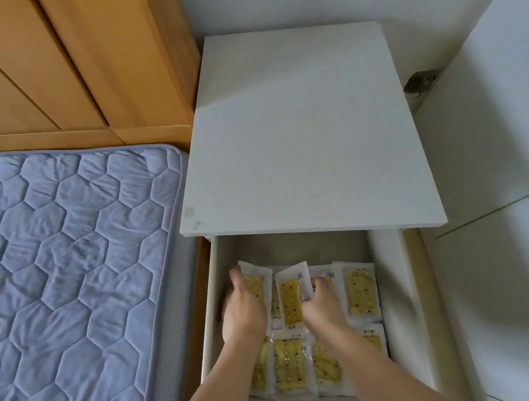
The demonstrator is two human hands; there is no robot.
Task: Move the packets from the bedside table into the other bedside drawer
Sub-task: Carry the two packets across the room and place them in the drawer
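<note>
Below the white bedside table point(301, 126), its drawer point(389, 285) stands pulled out. Several clear packets with yellow patterned contents lie flat inside in two rows, one at the far right point(361, 291) and one in the near row point(290, 369). My left hand point(242, 311) rests on the far-left packet point(257, 276), fingers curled over it. My right hand point(323, 304) grips the right edge of a middle packet point(291, 297), which is tilted up off the others.
A bed with a blue quilted mattress cover point(72, 281) lies to the left, against a wooden headboard point(53, 65). White walls close in behind and to the right. The strip of drawer floor along the right side holds no packets.
</note>
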